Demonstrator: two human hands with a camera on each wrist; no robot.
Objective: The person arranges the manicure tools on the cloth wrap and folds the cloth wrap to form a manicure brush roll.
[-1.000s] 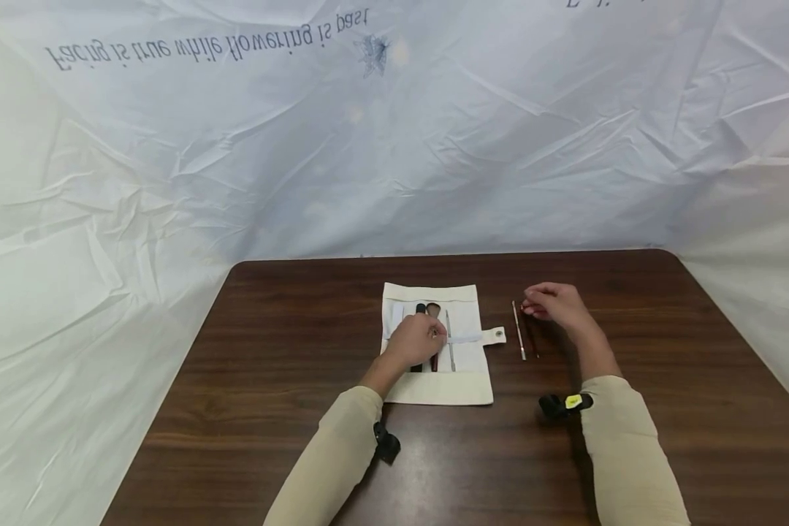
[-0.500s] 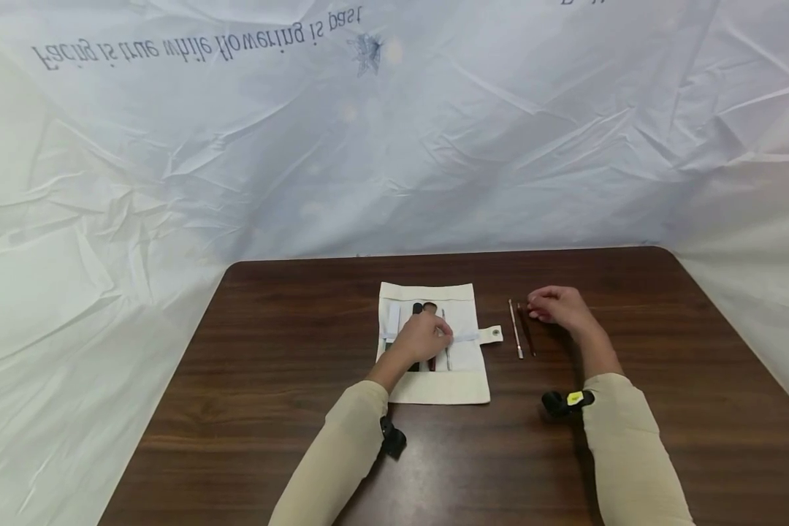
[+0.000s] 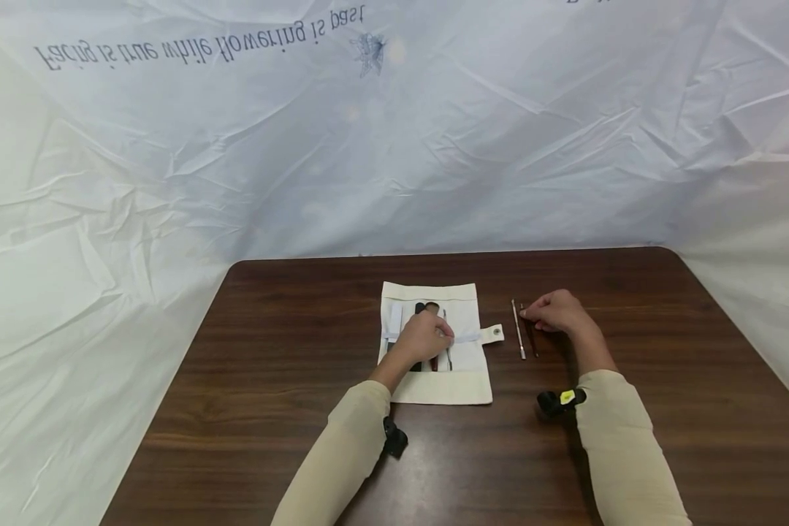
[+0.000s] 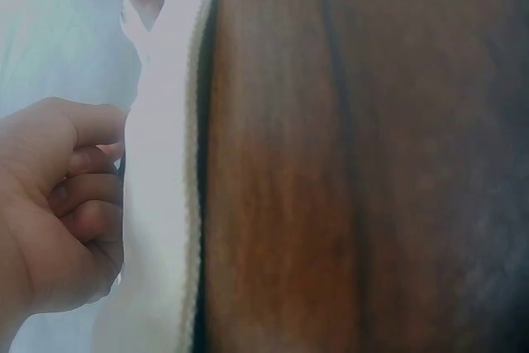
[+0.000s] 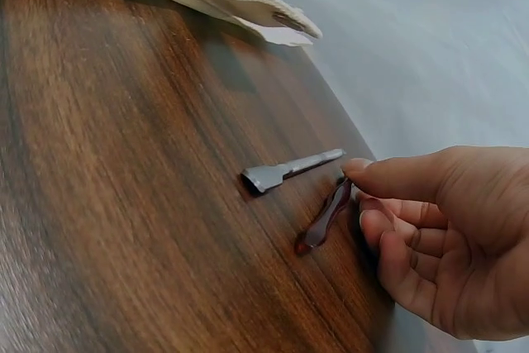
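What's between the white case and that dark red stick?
A silver stick lies on the table between the case and the dark red stick, as the head view shows.

Creased white sheeting [image 3: 394, 183] behind and beside a wood-grain table [image 3: 289, 329] suggests a makeshift booth.

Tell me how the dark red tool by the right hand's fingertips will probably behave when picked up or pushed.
The dark red tool is probably stiff: it looks straight in the head view. Being slender, it is likely light. Its glossy surface may be slippery, and its waisted end could make it roll unevenly.
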